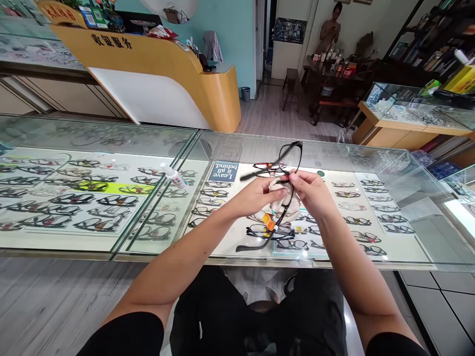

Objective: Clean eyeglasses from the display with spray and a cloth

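Note:
Above the glass counter I hold a pair of black-framed eyeglasses [300, 154], turned on end, with both temples stretched out to the left. An orange tag [268, 222] hangs at the lower part of the frame. My left hand [260, 196] is closed on a pale cloth [291, 210] bunched against the lower lens. My right hand [312, 192] pinches the frame near its middle. Fingers and cloth hide part of the lower lens. A small white bottle [173, 176] with a red and blue label lies left of my hands on the glass.
Under the counter's glass top [393, 153], several rows of eyeglasses [75, 198] sit on white boards. A yellow reception desk [156, 54] stands beyond. At the back right a person [329, 30] is behind a table of bottles. Another glass showcase [411, 111] stands at the right.

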`<act>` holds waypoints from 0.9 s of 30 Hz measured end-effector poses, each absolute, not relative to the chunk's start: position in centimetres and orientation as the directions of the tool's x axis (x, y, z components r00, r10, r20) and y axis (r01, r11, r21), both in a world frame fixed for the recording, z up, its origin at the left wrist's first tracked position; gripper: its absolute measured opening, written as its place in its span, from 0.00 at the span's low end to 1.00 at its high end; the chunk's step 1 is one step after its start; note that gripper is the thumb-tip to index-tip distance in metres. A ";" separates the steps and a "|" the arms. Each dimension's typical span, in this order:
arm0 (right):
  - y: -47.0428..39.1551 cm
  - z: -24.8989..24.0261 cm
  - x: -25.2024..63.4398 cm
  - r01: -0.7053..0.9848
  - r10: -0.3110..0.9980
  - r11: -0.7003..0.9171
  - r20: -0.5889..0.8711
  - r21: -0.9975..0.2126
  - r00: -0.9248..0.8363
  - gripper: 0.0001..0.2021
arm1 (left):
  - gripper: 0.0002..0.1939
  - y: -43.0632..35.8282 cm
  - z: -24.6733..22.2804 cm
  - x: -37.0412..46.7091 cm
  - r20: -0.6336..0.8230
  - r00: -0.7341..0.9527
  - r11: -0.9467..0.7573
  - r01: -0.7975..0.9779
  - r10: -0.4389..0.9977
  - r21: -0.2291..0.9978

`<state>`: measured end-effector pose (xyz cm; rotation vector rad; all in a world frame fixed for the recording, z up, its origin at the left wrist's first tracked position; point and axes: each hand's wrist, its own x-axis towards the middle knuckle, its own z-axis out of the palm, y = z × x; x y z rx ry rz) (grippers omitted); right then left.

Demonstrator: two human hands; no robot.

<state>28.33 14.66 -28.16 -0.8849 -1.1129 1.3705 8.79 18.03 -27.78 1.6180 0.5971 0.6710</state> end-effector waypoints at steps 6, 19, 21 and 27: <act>14.7 -27.7 27.6 -0.417 0.993 -0.103 -0.069 -0.903 -0.096 0.22 | 0.30 17.6 -27.8 9.1 0.067 0.697 0.035 -0.131 0.714 0.991; 14.5 -28.4 27.8 -0.319 0.994 -0.038 -0.003 -0.947 -0.110 0.19 | 0.29 17.7 -28.9 9.6 0.032 0.612 0.138 -0.229 0.790 0.964; 14.5 -28.6 27.8 -0.315 0.992 -0.013 0.029 -0.949 -0.126 0.18 | 0.30 17.8 -29.0 9.8 0.039 0.591 0.129 -0.239 0.806 0.963; 14.6 -29.2 27.5 -0.302 0.990 0.014 0.056 -0.953 -0.130 0.16 | 0.30 17.7 -29.2 9.9 0.017 0.562 0.168 -0.277 0.827 0.946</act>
